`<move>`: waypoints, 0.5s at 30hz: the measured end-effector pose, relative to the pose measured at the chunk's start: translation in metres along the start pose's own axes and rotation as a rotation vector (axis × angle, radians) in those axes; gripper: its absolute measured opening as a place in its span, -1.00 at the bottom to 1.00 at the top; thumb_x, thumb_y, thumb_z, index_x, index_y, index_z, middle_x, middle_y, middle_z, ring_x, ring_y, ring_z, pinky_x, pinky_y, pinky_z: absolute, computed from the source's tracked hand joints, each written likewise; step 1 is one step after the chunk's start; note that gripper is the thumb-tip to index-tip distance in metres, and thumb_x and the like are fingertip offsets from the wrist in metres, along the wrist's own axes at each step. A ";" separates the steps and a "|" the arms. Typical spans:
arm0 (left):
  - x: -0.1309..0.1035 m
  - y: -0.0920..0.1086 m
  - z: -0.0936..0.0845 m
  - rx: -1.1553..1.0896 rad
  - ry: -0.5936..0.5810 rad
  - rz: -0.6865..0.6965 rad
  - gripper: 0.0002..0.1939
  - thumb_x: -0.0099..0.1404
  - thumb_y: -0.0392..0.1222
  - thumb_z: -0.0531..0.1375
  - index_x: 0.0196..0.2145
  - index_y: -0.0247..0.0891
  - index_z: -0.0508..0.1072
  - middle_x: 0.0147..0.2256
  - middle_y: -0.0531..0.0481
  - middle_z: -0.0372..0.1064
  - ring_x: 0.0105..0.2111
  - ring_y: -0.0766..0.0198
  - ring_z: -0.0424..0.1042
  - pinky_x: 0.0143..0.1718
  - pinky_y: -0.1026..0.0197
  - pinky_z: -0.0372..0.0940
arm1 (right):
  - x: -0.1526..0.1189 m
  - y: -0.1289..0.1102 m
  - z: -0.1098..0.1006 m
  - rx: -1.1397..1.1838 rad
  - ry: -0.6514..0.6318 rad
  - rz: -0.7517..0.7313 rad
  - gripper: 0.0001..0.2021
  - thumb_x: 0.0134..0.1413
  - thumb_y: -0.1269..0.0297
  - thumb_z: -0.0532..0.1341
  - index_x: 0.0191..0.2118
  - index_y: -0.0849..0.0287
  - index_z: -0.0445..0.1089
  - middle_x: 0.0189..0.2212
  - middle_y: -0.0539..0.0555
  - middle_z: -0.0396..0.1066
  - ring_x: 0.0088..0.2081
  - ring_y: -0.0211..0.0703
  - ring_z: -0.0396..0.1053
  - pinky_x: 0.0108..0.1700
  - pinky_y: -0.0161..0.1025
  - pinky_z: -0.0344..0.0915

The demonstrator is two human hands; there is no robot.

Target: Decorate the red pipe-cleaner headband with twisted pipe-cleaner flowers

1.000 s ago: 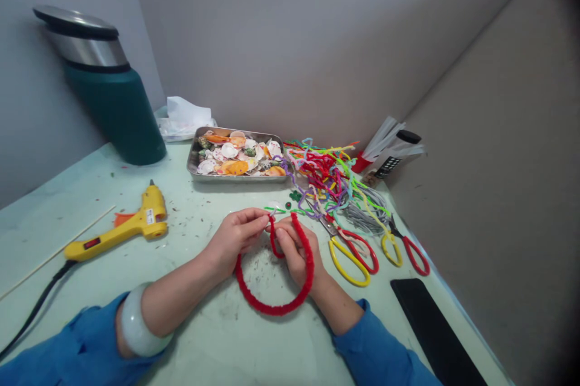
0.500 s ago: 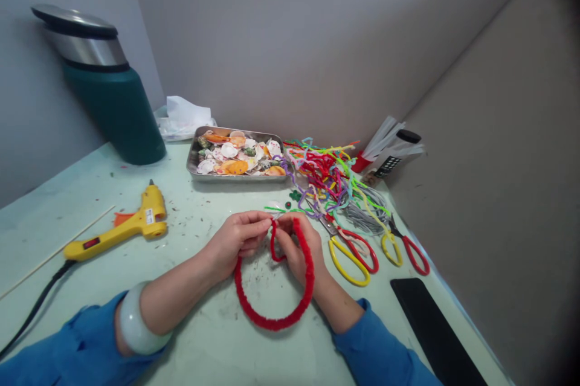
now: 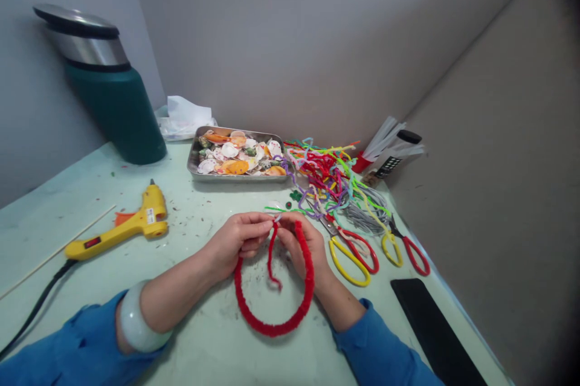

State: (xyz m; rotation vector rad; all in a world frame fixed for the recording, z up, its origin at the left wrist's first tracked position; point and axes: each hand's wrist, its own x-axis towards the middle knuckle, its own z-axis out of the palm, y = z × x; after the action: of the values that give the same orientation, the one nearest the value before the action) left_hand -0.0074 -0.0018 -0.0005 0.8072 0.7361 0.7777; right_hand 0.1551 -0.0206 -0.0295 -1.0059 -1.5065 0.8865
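A red fuzzy headband (image 3: 274,329) hangs in an open curve below my two hands. My left hand (image 3: 238,242) is closed, thumb and forefinger pinching near the left end of the band beside a small whitish tip. My right hand (image 3: 310,250) is closed too, its thumb and fingertips meeting the left fingertips there, while the band's right arm lies across this hand. From the pinch a thin red pipe cleaner (image 3: 270,262) dangles loose inside the curve. Fingers partly cover the band's left end.
Left lies a yellow hot glue gun (image 3: 122,228) with a cord, beside a thin stick (image 3: 58,250). Behind are a teal bottle (image 3: 115,111) and a metal tray (image 3: 238,179) of shells. Tangled pipe cleaners (image 3: 321,168), scissors (image 3: 348,262) and a black slab (image 3: 437,331) lie right.
The thin pipe cleaner's loose end, earlier curled against my right fingers, now hangs straight down. My right thumb has moved up to the pinch near my left fingertips.
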 end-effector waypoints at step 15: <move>-0.003 0.002 0.010 0.023 0.076 -0.007 -0.74 -0.05 -0.18 0.36 -0.40 -0.38 0.52 -0.66 0.11 0.15 -0.69 0.53 -0.06 -0.66 0.35 -0.25 | -0.001 -0.012 0.003 -0.054 0.030 0.011 -0.86 0.13 0.26 0.15 -0.20 0.14 0.32 -0.45 -0.01 0.32 -0.46 -0.28 0.29 -0.40 -0.32 0.27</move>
State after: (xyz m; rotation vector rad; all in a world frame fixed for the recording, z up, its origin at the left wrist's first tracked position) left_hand -0.0018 -0.0072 0.0068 0.7989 0.8167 0.7984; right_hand 0.1500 -0.0259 -0.0189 -1.0631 -1.5084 0.8385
